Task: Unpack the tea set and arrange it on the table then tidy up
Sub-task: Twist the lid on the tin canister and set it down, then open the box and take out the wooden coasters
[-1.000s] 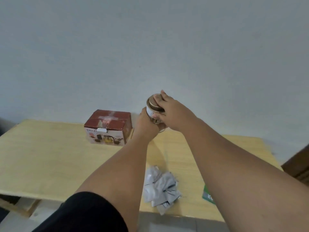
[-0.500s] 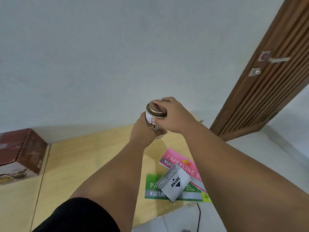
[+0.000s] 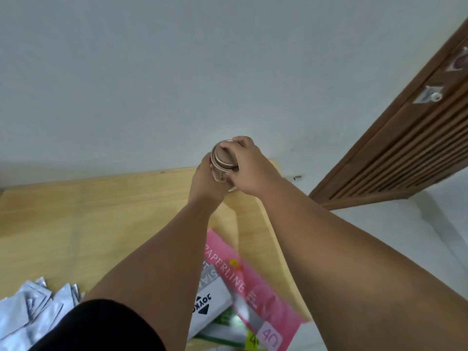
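A small round tin with a copper-coloured lid is held up above the far right corner of the wooden table. My left hand wraps its body from below and the left. My right hand is closed over the lid from the right, fingers on the rim. The tin's lower part is hidden by my hands. Several silver sachets lie in a pile at the table's near left.
A pink paper pack, a white-grey packet and a green pack lie at the table's near right edge. A wooden slatted door stands at the right, a plain wall behind the table.
The view has swung right and then tilted down; the red box has left the frame and the sachets are back in view. Both hands keep hold of the tin.
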